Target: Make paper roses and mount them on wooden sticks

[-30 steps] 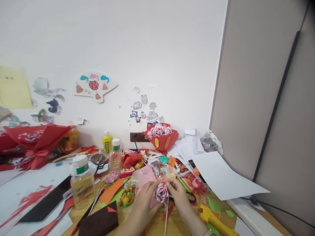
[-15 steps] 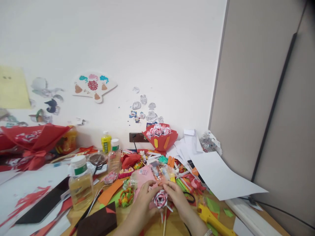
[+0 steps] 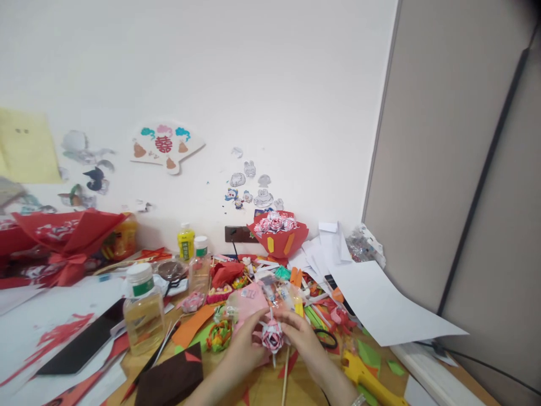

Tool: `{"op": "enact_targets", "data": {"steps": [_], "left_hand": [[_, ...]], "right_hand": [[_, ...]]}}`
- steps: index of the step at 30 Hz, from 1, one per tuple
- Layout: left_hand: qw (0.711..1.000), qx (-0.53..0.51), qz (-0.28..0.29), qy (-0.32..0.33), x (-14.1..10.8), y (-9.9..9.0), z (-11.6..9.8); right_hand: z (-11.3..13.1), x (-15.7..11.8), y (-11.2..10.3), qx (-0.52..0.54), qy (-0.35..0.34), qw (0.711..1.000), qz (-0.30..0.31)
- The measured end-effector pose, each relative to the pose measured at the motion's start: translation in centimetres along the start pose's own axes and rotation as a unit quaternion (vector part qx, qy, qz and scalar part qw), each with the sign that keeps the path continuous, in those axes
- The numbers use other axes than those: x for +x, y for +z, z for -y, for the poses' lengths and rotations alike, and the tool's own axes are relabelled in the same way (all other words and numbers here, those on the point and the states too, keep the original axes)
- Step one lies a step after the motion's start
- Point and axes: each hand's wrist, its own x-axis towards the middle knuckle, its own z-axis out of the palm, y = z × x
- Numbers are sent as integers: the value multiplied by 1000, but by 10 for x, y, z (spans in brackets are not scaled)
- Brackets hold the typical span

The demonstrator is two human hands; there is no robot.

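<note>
Low in the centre, a pink and white paper flower point(image 3: 273, 336) sits between my two hands. My left hand point(image 3: 248, 344) has its fingers curled round the flower's left side. My right hand point(image 3: 301, 334) touches the flower from the right, fingers bent and fingertips near its top edge. A thin wooden stick point(image 3: 286, 375) slants down below the flower, beside my right hand. Behind my hands lie a pink sheet point(image 3: 248, 301) and clear plastic packaging point(image 3: 279, 292).
A yellow glue gun point(image 3: 367, 378) and black-handled scissors point(image 3: 326, 338) lie at the right. Glue bottles point(image 3: 143, 321) stand at the left near a black tablet point(image 3: 84, 344). A red bouquet point(image 3: 279, 239) stands against the wall; white paper point(image 3: 389, 304) overhangs the right side.
The flower has turned between my fingers and shifted slightly left, and the stick now shows to its right. The whole view has shifted a little.
</note>
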Motion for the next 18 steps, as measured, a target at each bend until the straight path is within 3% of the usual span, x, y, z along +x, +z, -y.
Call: {"op": "enact_targets", "data": {"steps": [8,18], "left_hand": [[1000,-2,-10,20,-9,1,-2],[995,-83,51,24,4,-7,9]], "right_hand": [[-11,5,-2,-43,-45,998,-7],[-3,1,0,-69,-7,997,13]]}}
